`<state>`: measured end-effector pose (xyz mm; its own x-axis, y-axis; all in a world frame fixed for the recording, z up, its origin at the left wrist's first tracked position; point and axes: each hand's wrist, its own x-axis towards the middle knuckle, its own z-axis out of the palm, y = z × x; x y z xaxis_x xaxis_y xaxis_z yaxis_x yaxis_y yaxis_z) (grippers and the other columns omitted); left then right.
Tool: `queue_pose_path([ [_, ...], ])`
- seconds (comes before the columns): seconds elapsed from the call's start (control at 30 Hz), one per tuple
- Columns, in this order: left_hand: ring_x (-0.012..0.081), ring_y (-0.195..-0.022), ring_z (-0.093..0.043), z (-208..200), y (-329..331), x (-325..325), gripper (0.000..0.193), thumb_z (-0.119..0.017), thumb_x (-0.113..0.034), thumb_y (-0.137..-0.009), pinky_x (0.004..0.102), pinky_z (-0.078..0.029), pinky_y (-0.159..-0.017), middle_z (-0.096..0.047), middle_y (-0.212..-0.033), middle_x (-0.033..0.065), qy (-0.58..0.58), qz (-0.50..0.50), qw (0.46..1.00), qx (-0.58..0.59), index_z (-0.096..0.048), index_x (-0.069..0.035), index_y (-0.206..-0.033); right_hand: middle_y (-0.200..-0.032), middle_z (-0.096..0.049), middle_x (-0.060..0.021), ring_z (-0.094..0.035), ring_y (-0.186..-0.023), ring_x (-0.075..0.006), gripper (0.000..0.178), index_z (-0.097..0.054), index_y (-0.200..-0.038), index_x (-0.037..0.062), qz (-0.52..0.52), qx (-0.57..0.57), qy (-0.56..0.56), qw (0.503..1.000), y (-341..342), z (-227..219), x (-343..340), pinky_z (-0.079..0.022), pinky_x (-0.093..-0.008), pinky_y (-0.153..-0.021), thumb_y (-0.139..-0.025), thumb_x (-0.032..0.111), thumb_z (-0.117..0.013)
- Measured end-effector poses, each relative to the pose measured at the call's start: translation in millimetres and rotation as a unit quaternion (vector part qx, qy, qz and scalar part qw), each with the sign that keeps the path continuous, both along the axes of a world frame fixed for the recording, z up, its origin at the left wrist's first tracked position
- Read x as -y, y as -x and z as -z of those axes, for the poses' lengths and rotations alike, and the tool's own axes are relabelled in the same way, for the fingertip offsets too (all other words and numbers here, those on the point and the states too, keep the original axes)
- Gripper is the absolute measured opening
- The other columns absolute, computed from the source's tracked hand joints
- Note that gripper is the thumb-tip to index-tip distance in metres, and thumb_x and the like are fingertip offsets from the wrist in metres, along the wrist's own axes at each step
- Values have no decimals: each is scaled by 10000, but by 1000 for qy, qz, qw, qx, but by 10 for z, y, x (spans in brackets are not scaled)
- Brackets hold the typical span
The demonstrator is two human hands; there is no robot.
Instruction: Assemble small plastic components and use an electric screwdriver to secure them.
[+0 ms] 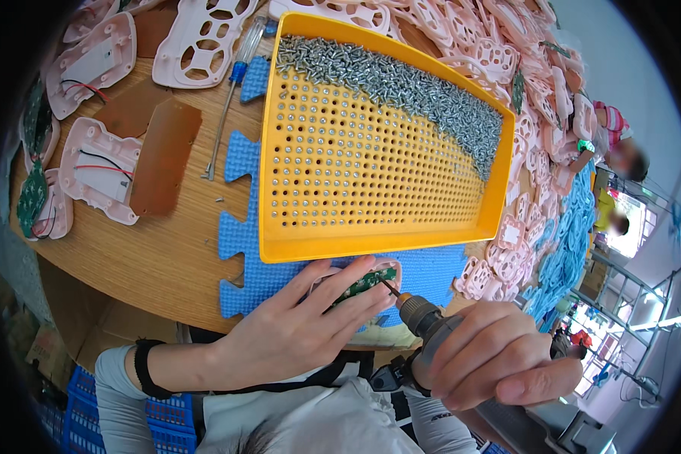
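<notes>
My left hand [299,329] holds a small pink plastic shell [390,264] on the blue foam mat, its fingers lying over and along the sides. Inside the shell sits a green circuit board [367,283], partly hidden by those fingers. Wrapped round the grip of an electric screwdriver [424,315] is my right hand [499,356]. The driver slants down to the left, and its thin bit meets the board's right end. Whether a screw is under the tip is too small to tell.
Just beyond my hands stands a yellow perforated tray [378,252] with many loose screws [401,94]. A hand screwdriver [238,72] lies left of it. Pink shells with wires [102,170] and brown boards [166,159] lie at left. Pink parts [499,53] and blue parts [571,234] are heaped at right.
</notes>
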<state>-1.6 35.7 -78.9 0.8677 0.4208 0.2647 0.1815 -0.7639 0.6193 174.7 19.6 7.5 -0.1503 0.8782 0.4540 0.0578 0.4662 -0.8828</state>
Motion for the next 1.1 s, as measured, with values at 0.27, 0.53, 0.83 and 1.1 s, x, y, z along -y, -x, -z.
queue_pose_path([
  [0.27, 243, -1200, -478, 2, -2, 4, 252, -585, -173, -806, 383, -428, -912, -565, -1175, 0, -6, -8, 1000, 10, -661, -85, -1030, -640, -585, -194, -571, -489, -299, 158, -446, -920, -73, -95, -105, 19, 990, -140, 5, -95, -501, -386, -451, -822, -24, -560],
  [0.53, 242, -1214, -473, -1, 14, 3, 246, -585, -179, -814, 395, -417, -924, -564, -1183, 8, -5, -3, 1000, 10, -660, -87, -1030, -643, -584, -198, -575, -499, -293, 158, -436, -900, -61, -98, -65, 37, 992, -86, -8, -79, -510, -391, -471, -815, -30, -566],
  [0.83, 241, -1237, -450, 6, 19, -10, 340, -577, -184, -798, 398, -413, -950, -539, -1246, -2, -17, 9, 1000, -8, -638, -102, -1122, -640, -602, -133, -596, -506, -226, 161, -439, -936, -6, -123, -75, 12, 990, -198, -74, -177, -512, -316, -463, -864, 85, -551],
  [1.1, 242, -1250, -427, 19, 30, -24, 436, -537, -187, -794, 369, -385, -988, -493, -1319, 33, -31, 16, 999, -12, -582, -80, -1214, -701, -597, -18, -602, -602, -123, 504, -468, -1138, 16, -56, -38, -9, 998, -147, -80, -627, -499, -240, -567, -817, 370, -630],
])
